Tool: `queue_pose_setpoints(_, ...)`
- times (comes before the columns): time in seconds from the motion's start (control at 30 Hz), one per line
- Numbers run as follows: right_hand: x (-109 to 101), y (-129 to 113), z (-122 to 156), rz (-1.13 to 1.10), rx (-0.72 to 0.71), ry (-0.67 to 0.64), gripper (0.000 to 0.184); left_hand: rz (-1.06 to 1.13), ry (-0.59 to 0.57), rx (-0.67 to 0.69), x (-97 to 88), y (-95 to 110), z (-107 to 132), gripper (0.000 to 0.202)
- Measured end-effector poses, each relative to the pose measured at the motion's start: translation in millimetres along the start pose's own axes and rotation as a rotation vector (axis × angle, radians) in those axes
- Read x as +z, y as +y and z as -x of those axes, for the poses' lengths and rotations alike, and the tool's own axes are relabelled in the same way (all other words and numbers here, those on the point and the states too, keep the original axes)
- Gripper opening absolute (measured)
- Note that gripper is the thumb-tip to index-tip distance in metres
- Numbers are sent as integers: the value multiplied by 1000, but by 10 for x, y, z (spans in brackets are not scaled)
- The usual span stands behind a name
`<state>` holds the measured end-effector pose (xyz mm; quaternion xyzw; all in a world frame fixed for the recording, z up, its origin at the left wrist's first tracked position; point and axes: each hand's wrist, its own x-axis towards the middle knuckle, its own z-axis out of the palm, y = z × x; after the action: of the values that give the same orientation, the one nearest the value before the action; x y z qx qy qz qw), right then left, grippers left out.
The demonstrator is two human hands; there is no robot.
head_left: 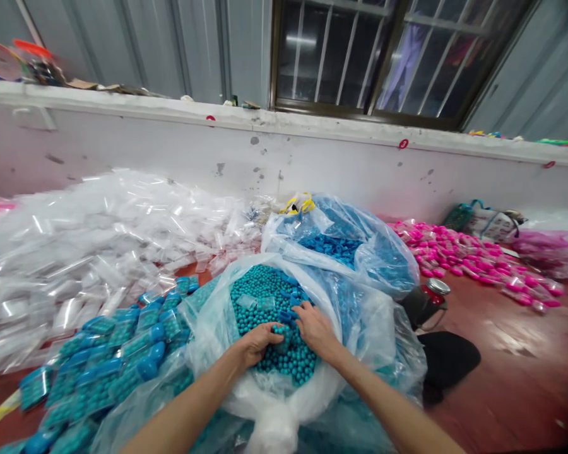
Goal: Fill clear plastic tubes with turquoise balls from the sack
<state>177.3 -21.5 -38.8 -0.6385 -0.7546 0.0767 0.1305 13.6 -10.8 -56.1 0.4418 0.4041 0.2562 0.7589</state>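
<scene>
A large clear plastic bag [213,340] lies open in front of me, full of small round teal balls [260,284] with blue plastic pieces [291,291] along the right side. Over the balls, my left hand [258,343] is closed, thumb and fingers pinching what looks like a small clear pack of teal balls [280,340]. My right hand [315,329] faces it from the right, its fingertips closed at a small blue plastic piece [288,316]. Its exact shape is too small to tell. Two small clear packets [255,302] rest on the balls beyond my hands.
Filled teal packs with blue tops [118,353] lie at left, before a heap of clear empty packaging [99,246]. Behind is another bag with blue pieces [334,249]. Pink packs [473,255], a metal-lidded jar [436,290] and red floor [506,353] are at right.
</scene>
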Motion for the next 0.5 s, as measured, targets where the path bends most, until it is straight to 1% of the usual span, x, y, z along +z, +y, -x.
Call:
queue_pose_setpoints(0.07,45,-54,-82,119,-21,11,19,45,-5,11,-11,36,30,28)
queue_pose_setpoints(0.17,143,-127,-152,213,-80,-2,13,102,-4,4,-41,72,87,27)
queue_pose_setpoints(0.27,205,-154,-137,257,-163,-5,10,117,69,-13,-79,57,113,30)
queue_pose_setpoints(0.37,187,-145,-98,257,-145,-6,15,105,126,-51,-113,15,98,33)
queue_pose_setpoints(0.43,145,-136,-78,254,-113,-3,21,88,123,-105,-125,0,87,35)
queue_pose_setpoints(0.5,101,-134,-62,258,-118,-1,23,72,104,-142,-126,3,91,37)
